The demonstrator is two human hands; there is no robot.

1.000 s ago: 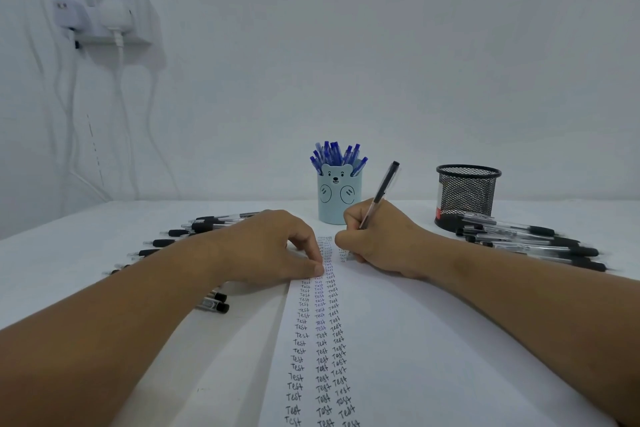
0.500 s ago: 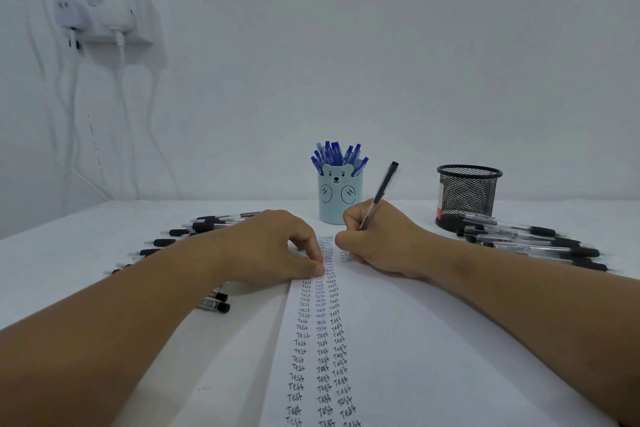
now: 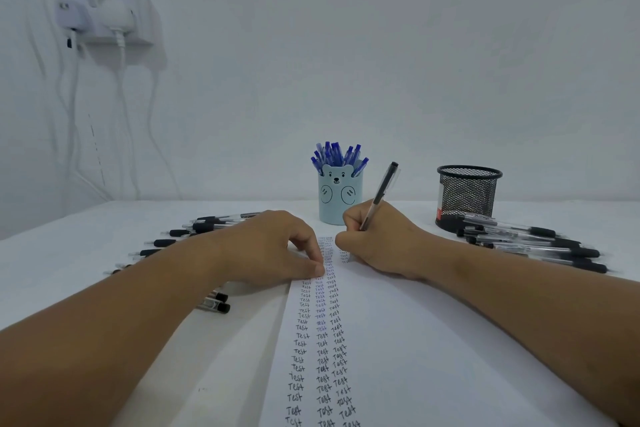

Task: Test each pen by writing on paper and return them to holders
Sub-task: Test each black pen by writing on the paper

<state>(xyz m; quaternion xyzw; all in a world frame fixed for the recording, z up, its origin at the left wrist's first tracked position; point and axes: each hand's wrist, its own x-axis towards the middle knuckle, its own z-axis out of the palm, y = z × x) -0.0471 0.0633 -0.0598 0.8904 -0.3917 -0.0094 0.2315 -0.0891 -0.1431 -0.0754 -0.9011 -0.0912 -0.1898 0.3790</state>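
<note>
While right hand (image 3: 377, 243) grip pinches pen (image 3: 379, 196) (tip on paper (image 3: 415, 340)), cap end tilts up-right.

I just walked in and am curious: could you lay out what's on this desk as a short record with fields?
right hand: right hand holds a black pen, tip down at the paper
left hand: left hand presses the paper's left edge
paper: columns of the word "Test"
bear holder: bear holder filled with blue pens
mesh holder: black mesh holder, seems empty
loose pens: black pens lying at left and right
</note>
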